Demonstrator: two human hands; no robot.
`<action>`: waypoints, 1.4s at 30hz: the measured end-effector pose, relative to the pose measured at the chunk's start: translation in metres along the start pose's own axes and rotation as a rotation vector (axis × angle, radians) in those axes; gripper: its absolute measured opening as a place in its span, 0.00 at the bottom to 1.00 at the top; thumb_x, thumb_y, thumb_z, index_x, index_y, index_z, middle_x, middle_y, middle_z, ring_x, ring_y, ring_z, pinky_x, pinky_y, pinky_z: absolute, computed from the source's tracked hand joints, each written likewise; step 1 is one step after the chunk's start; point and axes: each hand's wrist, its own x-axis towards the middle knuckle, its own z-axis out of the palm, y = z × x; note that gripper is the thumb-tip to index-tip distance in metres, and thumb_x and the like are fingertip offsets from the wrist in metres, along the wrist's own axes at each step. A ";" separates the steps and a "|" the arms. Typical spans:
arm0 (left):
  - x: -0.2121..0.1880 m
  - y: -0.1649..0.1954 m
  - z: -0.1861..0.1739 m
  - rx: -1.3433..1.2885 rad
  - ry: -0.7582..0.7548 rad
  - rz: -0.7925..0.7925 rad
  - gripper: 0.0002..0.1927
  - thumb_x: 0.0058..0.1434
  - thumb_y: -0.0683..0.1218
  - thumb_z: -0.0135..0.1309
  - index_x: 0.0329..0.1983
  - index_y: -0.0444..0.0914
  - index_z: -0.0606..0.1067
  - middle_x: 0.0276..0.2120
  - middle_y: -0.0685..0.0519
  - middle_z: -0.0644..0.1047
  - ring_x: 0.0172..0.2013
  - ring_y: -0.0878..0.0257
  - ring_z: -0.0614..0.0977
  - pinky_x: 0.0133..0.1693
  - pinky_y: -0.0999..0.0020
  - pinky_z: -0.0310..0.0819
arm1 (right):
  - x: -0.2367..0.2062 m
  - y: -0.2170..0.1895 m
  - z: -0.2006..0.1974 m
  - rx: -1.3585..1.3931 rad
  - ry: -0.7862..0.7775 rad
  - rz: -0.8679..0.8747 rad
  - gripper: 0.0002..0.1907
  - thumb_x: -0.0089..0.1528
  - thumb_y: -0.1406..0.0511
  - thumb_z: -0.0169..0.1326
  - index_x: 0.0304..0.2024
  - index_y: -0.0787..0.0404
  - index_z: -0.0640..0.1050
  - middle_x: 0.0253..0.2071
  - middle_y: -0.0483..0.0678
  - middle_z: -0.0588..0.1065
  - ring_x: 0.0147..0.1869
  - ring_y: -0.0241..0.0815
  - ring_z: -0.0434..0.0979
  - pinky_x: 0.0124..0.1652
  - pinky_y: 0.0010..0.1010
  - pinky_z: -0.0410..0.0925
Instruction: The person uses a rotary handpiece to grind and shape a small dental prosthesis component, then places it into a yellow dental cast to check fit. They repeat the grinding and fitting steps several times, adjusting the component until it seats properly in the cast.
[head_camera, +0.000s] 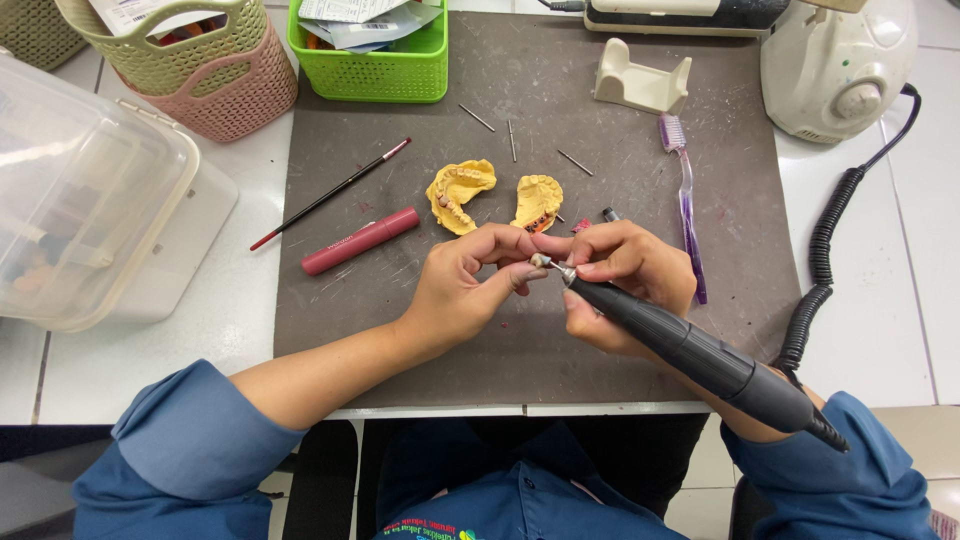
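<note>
Both hands meet over the grey mat (640, 340), close in front of the body. Left hand (462, 290) pinches a tiny pale piece (540, 261) between thumb and fingertips, fingers curled in tight; what the piece is, too small to tell. Right hand (628, 275) is wrapped pen-style around a dark handpiece (700, 355), tip pointing left and touching or just at the piece. The knuckles of the two hands press together, likely to steady the tool on so small a part. The handpiece body runs back over the right wrist, and a coiled black cord (822, 262) trails up the right side to a white motor unit (838, 62) at the mat's far corner.

Two yellow dental casts (462, 192) lie on the mat just beyond the hands, apart from each other, within easy reach. A red tube (360, 241) and a thin brush (330, 194) lie to the left. A purple toothbrush (686, 205) lies to the right, near the right hand. A few loose burs (512, 140) are scattered farther back. A cream holder (642, 82) sits at the far edge. A green basket (370, 62) with papers and stacked woven baskets (205, 70) stand behind the mat. A clear lidded box (90, 190) sits on the white table (240, 310) at left. Dust and scratches mark the mat.
</note>
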 end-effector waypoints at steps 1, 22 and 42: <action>0.000 0.000 0.000 0.008 -0.003 0.004 0.09 0.68 0.37 0.55 0.50 0.30 0.75 0.44 0.49 0.82 0.44 0.66 0.84 0.41 0.72 0.82 | 0.000 0.000 -0.001 0.010 -0.011 -0.009 0.16 0.56 0.78 0.59 0.42 0.64 0.68 0.45 0.53 0.73 0.61 0.60 0.81 0.54 0.32 0.77; 0.001 0.002 0.002 0.003 0.011 -0.029 0.09 0.67 0.37 0.56 0.49 0.31 0.75 0.42 0.51 0.82 0.42 0.69 0.84 0.40 0.72 0.82 | -0.001 -0.001 0.000 -0.039 -0.006 0.026 0.17 0.55 0.79 0.60 0.42 0.64 0.68 0.45 0.55 0.73 0.61 0.61 0.81 0.50 0.28 0.76; 0.003 0.000 0.001 0.217 0.109 0.046 0.07 0.62 0.37 0.61 0.42 0.34 0.76 0.33 0.55 0.80 0.35 0.70 0.79 0.39 0.73 0.76 | 0.002 -0.002 -0.001 -0.026 -0.033 0.018 0.16 0.55 0.78 0.61 0.41 0.65 0.69 0.45 0.55 0.73 0.55 0.50 0.82 0.51 0.29 0.77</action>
